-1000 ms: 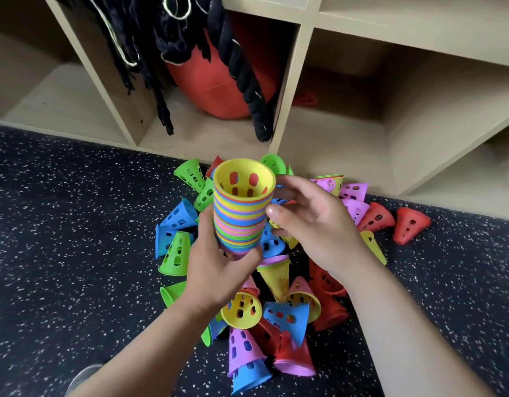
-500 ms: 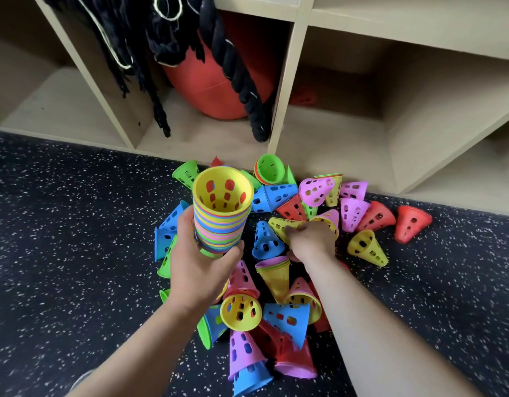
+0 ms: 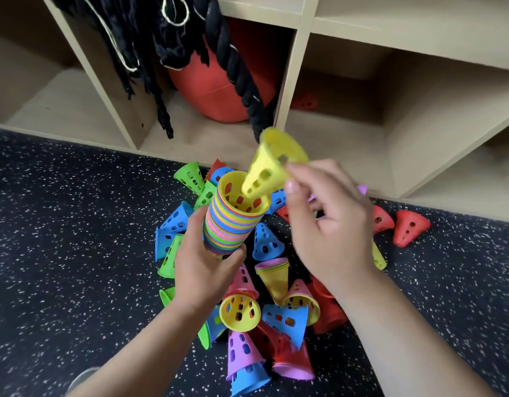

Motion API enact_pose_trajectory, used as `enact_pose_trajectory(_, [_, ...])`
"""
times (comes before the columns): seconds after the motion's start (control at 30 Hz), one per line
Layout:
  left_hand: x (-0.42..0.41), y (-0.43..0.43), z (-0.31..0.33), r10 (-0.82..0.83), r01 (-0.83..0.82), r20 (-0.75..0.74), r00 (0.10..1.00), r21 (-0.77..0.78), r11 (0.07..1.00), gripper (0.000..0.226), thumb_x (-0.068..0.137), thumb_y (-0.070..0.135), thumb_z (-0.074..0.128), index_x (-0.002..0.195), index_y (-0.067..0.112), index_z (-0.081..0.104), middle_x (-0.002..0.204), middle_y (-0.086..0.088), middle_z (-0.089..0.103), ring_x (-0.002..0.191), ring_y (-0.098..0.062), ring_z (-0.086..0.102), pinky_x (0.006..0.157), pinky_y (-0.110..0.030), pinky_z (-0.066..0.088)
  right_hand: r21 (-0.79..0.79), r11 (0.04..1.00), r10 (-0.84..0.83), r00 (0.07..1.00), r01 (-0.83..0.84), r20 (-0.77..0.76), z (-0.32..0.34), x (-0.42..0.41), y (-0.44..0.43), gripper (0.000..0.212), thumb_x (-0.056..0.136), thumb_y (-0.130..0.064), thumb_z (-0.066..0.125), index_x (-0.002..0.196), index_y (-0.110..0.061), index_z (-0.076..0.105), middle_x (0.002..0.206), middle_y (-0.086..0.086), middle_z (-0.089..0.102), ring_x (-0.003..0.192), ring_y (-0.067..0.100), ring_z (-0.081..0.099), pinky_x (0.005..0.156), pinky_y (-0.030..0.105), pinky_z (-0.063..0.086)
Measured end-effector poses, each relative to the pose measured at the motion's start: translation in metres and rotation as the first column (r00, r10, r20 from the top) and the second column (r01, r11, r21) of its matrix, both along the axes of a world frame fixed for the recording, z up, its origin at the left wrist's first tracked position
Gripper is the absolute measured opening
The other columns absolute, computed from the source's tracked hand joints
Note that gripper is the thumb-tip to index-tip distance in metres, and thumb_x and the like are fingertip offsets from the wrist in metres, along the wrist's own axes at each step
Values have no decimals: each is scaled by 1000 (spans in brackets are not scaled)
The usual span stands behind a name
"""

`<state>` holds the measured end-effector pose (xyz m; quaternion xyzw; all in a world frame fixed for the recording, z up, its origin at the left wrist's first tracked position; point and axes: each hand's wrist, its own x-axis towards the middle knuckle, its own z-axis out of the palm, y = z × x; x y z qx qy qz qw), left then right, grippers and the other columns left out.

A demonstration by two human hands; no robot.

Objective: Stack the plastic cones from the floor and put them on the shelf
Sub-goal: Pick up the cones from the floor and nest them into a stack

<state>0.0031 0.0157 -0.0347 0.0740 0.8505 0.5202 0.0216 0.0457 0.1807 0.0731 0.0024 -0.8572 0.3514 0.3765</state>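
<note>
- Since the right hand (image 3: 330,224) was down in the loose pile (image 3: 276,305) half a second ago, it has come up with a yellow cone (image 3: 270,170), grip pinching the rim.
- Stack (image 3: 230,222): left hand (image 3: 201,265) grip wrapped round its lower part, held mouth-up above the pile, barely shifted.
- Yellow cone: tilted, tip just inside the stack's top mouth, not seated. One more is about to nest. Many are still loose, so I judge the shelf step is far off.
- Shelf (image 3: 347,144): pale wood cubbies. A red cone (image 3: 304,103) sits at the back of one; the next holds a red ball (image 3: 218,90) and black rope (image 3: 236,61).
- Floor (image 3: 61,224): dark, speckled, with the pile just in front of the shelf.
</note>
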Motion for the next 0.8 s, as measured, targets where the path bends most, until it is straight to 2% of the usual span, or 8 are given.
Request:
enact_pose_trajectory(0.1, [2,1,1,-2,2,-18,1000,6,1000,78,70,21,87,131,42,44,114,17,66,99,-1,64,84,-12,46,-52,992,119,988,-115,101,-11,6,-3,31,99,-18,49,122,-5,67,114,7,60,81,5,55,68,16,41])
enact_pose_trajectory(0.17, [1,-1,4,0,0,-33,999,1,1000,77,70,19,86,132,40,45,113,16,66,99,1,63,82,-5,43,-155,988,11,993,7,116,-29,8,3,28,97,-14,49,119,-8,67,111,4,59,77,8,55,64,18,41])
enact_pose_trajectory(0.23, [-1,-3,5,11,-10,-37,999,15,1000,76,70,17,86,132,38,46,113,16,67,100,2,63,83,-8,45,-107,982,-122,954,156,274,-55,8,16,22,92,-10,56,110,-14,68,106,-3,60,79,7,56,67,23,44])
enact_pose_trajectory(0.33, [-4,-5,7,29,-28,-27,999,29,999,75,71,18,86,133,36,46,112,18,67,100,4,64,85,-16,48,111,992,-119,749,61,652,-95,10,30,34,85,-13,66,118,-20,65,118,-6,59,97,12,59,80,27,49])
enact_pose_trajectory(0.4, [-5,-5,7,31,-30,-21,999,34,999,75,72,19,85,133,37,46,113,20,66,101,5,63,85,-17,48,209,978,-148,623,-25,768,-118,11,32,43,87,-16,66,129,-20,60,130,-2,54,112,19,58,83,29,49])
enact_pose_trajectory(0.57, [-6,-6,3,9,-8,-21,1000,29,1000,77,71,17,86,134,37,46,115,19,66,103,5,63,87,-17,49,375,919,-375,573,125,729,-138,-6,33,45,86,-1,59,129,-16,62,125,5,54,107,28,59,65,28,42])
enact_pose_trajectory(0.67, [-7,-7,0,9,-8,-22,1000,21,1000,78,71,17,86,134,39,45,115,20,66,103,5,63,86,-18,49,484,873,-427,552,48,716,-142,-19,39,48,85,6,52,128,-15,59,121,7,56,108,29,57,69,31,43])
enact_pose_trajectory(0.8, [-9,-8,-2,-1,2,-18,1000,30,1000,78,71,15,86,134,39,46,116,20,66,104,8,62,85,-11,47,423,899,-401,594,111,697,-139,-25,52,30,94,-8,52,117,-19,69,112,5,66,100,30,62,69,31,46])
